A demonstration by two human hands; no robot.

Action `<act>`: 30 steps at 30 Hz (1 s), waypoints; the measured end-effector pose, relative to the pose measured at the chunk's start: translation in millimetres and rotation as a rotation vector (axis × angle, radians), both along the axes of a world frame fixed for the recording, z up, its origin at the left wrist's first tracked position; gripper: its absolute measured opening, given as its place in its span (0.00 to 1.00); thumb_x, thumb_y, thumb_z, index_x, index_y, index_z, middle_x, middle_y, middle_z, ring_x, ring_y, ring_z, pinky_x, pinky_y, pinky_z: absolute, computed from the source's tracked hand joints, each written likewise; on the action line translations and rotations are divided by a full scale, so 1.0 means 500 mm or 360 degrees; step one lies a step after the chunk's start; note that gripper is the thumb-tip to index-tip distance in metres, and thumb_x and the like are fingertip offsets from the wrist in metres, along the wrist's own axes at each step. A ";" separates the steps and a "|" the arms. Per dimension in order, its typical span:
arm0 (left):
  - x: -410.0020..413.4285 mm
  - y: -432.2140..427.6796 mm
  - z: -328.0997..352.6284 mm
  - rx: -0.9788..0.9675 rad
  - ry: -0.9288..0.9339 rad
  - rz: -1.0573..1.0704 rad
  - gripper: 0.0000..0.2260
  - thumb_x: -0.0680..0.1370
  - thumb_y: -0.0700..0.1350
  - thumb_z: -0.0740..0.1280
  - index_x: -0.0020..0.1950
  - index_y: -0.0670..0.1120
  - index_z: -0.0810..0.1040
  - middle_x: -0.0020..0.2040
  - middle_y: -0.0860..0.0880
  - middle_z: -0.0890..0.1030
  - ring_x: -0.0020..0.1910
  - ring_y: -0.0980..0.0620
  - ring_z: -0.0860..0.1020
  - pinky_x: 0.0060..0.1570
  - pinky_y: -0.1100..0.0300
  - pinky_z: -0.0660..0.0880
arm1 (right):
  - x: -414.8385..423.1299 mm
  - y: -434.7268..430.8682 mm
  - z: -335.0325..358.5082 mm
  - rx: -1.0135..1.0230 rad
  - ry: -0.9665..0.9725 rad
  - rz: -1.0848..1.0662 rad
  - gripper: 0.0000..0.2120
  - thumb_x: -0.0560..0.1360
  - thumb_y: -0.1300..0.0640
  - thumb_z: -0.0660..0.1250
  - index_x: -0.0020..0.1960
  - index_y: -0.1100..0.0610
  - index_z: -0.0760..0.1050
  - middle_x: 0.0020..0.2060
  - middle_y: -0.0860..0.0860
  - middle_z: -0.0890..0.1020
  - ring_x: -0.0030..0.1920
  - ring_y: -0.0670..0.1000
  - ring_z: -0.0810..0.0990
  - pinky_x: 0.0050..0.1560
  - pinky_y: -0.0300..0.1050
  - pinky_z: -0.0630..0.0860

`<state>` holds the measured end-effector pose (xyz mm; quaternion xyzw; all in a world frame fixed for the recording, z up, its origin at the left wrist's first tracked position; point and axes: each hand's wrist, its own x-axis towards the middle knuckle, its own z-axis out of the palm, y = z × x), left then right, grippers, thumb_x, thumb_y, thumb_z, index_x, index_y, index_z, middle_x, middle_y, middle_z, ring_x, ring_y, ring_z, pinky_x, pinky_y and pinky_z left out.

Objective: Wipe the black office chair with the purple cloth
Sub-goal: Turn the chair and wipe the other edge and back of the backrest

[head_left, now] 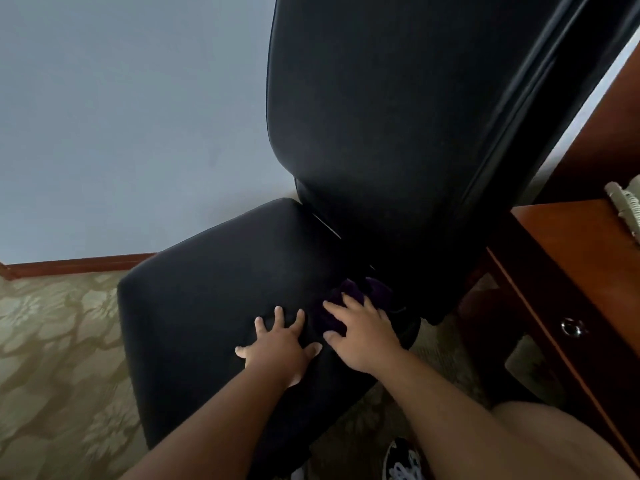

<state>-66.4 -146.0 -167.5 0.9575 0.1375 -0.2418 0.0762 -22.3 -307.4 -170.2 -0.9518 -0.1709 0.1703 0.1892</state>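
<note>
Now the wiping looks under way. On the seat (207, 306) of the black office chair (381, 150), the left hand (277, 344) lies flat, fingers spread, steadying it. Just beside it, the right hand (363, 337) presses flat on the bunched purple cloth (348, 287) at the seat's back. The seat runs longways toward bottom-left, so the next wipe probably should too.

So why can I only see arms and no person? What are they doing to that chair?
The camera sits on the person's head, looking down, so you see only their arms. There is just this one picture. The left hand lies flat, fingers spread, on the padded seat of the black office chair. The right hand presses a crumpled purple cloth onto the seat, close to the tall backrest. A brown wooden desk stands to the right, and patterned greenish carpet covers the floor.
</note>
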 end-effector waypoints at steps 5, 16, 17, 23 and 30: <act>-0.016 0.023 0.015 -0.0138 -0.0062 -0.0033 0.33 0.78 0.66 0.58 0.78 0.63 0.47 0.80 0.55 0.42 0.79 0.44 0.42 0.67 0.28 0.56 | -0.041 -0.012 0.033 -0.0073 -0.0096 0.0042 0.19 0.81 0.51 0.63 0.72 0.42 0.71 0.68 0.47 0.69 0.70 0.55 0.65 0.65 0.55 0.70; -0.052 0.038 0.064 -0.0254 -0.0237 0.0031 0.27 0.80 0.58 0.61 0.78 0.59 0.58 0.80 0.51 0.52 0.78 0.46 0.56 0.69 0.46 0.67 | -0.027 -0.080 0.440 -0.0266 -0.1710 -0.0089 0.10 0.77 0.51 0.66 0.55 0.52 0.82 0.59 0.52 0.74 0.55 0.58 0.72 0.52 0.55 0.70; -0.055 0.042 0.064 -0.0246 -0.0195 0.0018 0.28 0.80 0.57 0.62 0.79 0.58 0.57 0.80 0.51 0.52 0.78 0.46 0.56 0.70 0.46 0.66 | -0.015 -0.090 0.477 -0.0286 -0.1864 -0.0137 0.10 0.76 0.53 0.68 0.55 0.53 0.82 0.59 0.53 0.75 0.55 0.60 0.72 0.52 0.56 0.69; -0.074 0.064 0.052 -0.0125 -0.0038 -0.0079 0.30 0.81 0.57 0.62 0.80 0.56 0.53 0.81 0.51 0.50 0.78 0.45 0.52 0.74 0.47 0.60 | 0.037 -0.105 0.470 -0.0637 -0.1873 -0.0290 0.11 0.74 0.57 0.65 0.53 0.54 0.82 0.57 0.56 0.75 0.56 0.62 0.70 0.54 0.57 0.66; -0.070 0.051 0.044 -0.0093 0.0048 -0.0124 0.30 0.82 0.57 0.58 0.80 0.55 0.48 0.81 0.50 0.47 0.79 0.44 0.49 0.72 0.47 0.63 | -0.035 -0.113 0.205 -0.1254 -0.0788 0.0286 0.12 0.80 0.57 0.59 0.59 0.54 0.78 0.61 0.54 0.74 0.62 0.57 0.68 0.62 0.53 0.66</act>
